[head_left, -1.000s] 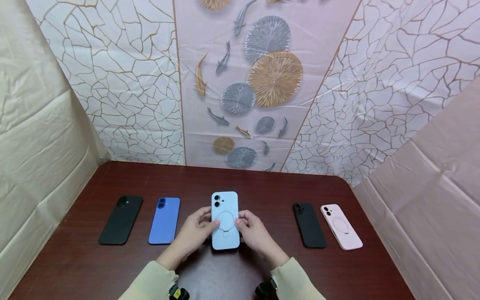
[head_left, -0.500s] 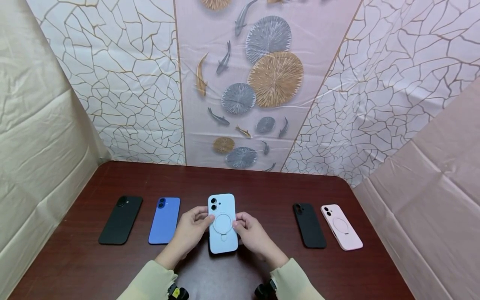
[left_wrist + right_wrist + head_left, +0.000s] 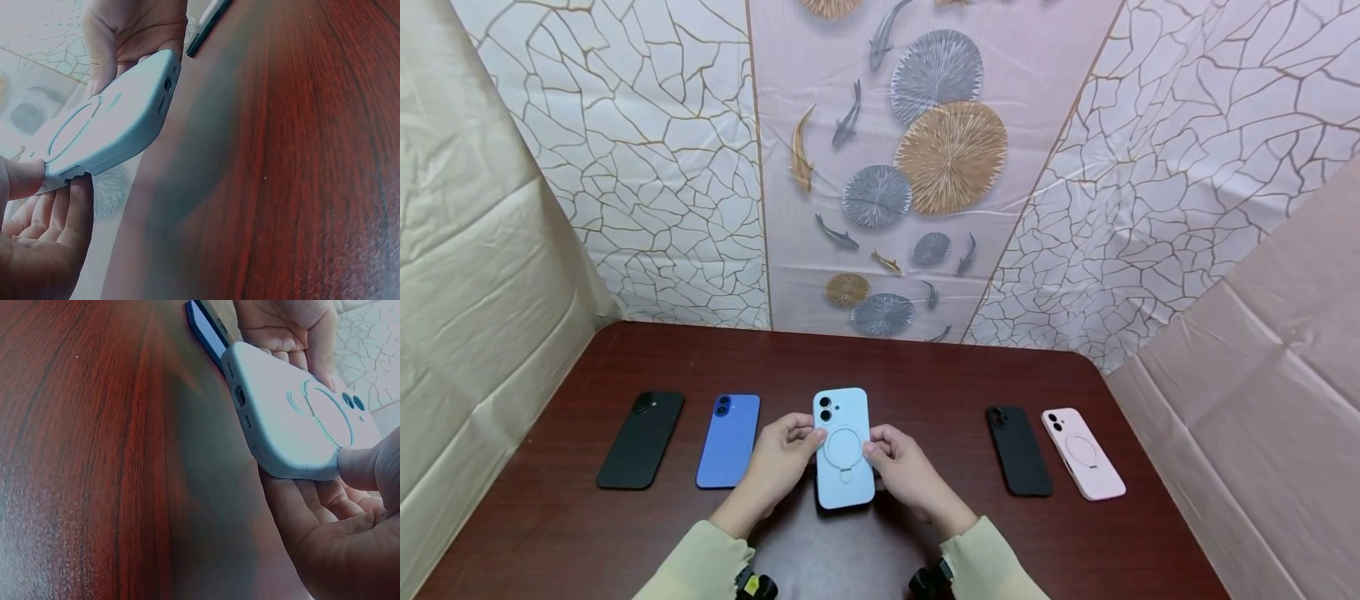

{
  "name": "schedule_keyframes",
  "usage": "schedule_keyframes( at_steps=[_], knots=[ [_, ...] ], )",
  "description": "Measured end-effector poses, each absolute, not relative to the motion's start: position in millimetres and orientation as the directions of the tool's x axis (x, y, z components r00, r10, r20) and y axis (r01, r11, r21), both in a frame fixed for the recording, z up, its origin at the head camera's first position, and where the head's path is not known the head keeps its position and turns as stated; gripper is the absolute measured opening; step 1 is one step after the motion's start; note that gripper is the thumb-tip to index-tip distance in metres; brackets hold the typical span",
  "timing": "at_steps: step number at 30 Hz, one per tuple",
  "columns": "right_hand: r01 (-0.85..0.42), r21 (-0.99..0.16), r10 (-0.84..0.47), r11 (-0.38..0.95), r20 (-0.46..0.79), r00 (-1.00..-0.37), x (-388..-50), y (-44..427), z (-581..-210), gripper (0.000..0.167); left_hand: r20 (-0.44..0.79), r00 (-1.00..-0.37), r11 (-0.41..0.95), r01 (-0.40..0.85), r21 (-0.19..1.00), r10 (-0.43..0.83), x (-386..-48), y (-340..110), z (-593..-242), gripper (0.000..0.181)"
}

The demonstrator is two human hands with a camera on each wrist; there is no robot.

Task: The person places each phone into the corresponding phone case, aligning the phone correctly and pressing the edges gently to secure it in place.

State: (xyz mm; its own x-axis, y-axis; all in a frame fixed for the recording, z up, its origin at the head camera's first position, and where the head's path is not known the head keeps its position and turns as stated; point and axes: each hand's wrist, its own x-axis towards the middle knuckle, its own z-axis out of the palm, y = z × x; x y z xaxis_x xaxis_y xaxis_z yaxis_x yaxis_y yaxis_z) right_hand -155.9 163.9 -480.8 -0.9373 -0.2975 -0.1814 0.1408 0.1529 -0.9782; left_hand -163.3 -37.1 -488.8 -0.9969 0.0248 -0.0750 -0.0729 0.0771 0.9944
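Observation:
Both hands hold a light blue phone [image 3: 842, 479] with a ring on its back, camera side up, near the middle of the table. The left hand [image 3: 781, 462] pinches its left edge, thumb on the back and fingers beneath. On the opposite edge the right hand [image 3: 910, 477] grips the same way. Seen from the left wrist view, the phone [image 3: 119, 119] is raised off the wood, its port end facing the camera. The right wrist view shows the phone [image 3: 287, 406] between both hands, with two camera lenses at the far end.
Left of the hands lie a dark green phone [image 3: 642, 442] and a blue phone [image 3: 728, 442]. A black phone [image 3: 1019, 452] and a pink phone [image 3: 1084, 457] lie to the right. Patterned cloth [image 3: 685, 167] hangs behind the dark red table [image 3: 925, 367].
The light blue phone has shifted slightly left and toward the person, tilting a little, with both hands still holding it. The other phones have not moved.

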Motion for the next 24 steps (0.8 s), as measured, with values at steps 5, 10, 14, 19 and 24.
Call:
schedule_keyframes(
  at_steps=[5, 10, 14, 19, 24],
  knots=[
    [0.142, -0.976, -0.291, 0.162, -0.185, -0.939, -156.0, 164.1, -479.5, 0.023, -0.089, -0.995, 0.062, -0.086, 0.994, 0.036, -163.2, -37.0, -488.8, 0.026],
    [0.153, -0.974, -0.272, 0.168, -0.195, -0.942, -157.7, 165.1, -478.4, 0.028, -0.116, -0.991, 0.040, -0.114, 0.993, 0.063, -163.3, -37.5, -489.6, 0.028],
    [0.154, -0.975, -0.222, 0.161, -0.188, -0.957, -161.0, 165.1, -475.6, 0.032, -0.124, -0.987, 0.044, -0.120, 0.992, 0.102, -162.3, -38.2, -490.4, 0.028],
    [0.149, -0.977, -0.189, 0.151, -0.176, -0.966, -164.4, 164.8, -472.4, 0.030, -0.131, -0.979, 0.043, -0.126, 0.991, 0.156, -161.6, -38.8, -491.5, 0.031],
    [0.150, -0.976, -0.182, 0.155, -0.178, -0.967, -164.9, 163.9, -471.6, 0.028, -0.123, -0.976, 0.047, -0.117, 0.992, 0.181, -161.1, -39.7, -490.5, 0.031]
  ],
)
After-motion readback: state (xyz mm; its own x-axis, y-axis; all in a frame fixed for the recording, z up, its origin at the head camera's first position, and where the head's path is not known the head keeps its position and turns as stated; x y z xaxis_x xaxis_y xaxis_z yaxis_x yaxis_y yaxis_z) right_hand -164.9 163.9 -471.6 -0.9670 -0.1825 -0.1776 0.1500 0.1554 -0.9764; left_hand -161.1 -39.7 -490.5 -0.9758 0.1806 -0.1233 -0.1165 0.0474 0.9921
